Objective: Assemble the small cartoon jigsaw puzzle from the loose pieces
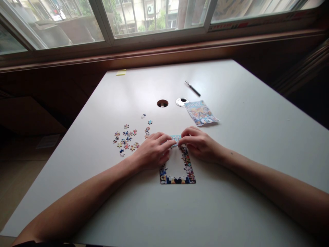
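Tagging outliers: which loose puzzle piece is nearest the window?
The lone piece just beyond and left of the light-blue piece; the other loose pieces lie farther from the window.

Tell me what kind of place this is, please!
It looks like a room indoors, maybe a home study or office: there's a wide window, a white desk with a round hole, and a partly built jigsaw.

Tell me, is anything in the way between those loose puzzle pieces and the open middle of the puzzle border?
Yes: the left hand lies between most of the loose pieces and the puzzle border, covering part of the border's left side. Nothing else visible stands in between.
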A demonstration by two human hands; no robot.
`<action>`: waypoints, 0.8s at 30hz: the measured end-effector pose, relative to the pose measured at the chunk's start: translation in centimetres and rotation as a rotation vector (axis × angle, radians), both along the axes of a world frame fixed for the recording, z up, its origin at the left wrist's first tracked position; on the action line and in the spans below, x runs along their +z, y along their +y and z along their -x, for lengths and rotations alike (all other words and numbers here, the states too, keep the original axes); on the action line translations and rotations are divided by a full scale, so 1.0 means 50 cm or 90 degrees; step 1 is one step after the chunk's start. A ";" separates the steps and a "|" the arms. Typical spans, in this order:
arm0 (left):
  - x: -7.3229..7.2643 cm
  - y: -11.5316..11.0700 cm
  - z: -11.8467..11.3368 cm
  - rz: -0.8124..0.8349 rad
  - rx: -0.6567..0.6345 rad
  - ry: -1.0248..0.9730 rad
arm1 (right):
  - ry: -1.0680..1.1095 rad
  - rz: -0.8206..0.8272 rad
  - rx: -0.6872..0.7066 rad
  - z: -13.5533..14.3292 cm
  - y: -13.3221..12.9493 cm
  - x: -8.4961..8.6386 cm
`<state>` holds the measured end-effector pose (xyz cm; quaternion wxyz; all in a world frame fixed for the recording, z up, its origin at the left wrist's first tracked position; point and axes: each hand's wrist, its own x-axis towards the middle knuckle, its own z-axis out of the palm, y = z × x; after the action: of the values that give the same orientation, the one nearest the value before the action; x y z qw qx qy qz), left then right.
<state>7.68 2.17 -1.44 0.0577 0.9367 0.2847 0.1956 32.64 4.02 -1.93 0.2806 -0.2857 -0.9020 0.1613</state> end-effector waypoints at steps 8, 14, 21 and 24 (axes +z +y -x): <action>0.002 0.001 0.002 -0.003 0.001 0.013 | 0.004 -0.008 0.019 0.000 0.003 -0.001; 0.001 0.001 0.001 -0.007 -0.002 0.007 | 0.004 -0.009 0.020 0.001 0.001 0.002; 0.000 0.001 0.000 -0.005 -0.004 0.002 | 0.002 -0.004 0.018 0.001 0.003 0.000; -0.001 0.002 0.001 -0.007 -0.003 0.001 | 0.000 -0.005 0.016 0.000 0.002 0.000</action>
<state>7.65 2.28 -1.48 0.0528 0.9379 0.2814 0.1960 32.64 4.12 -1.92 0.2796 -0.2737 -0.9060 0.1615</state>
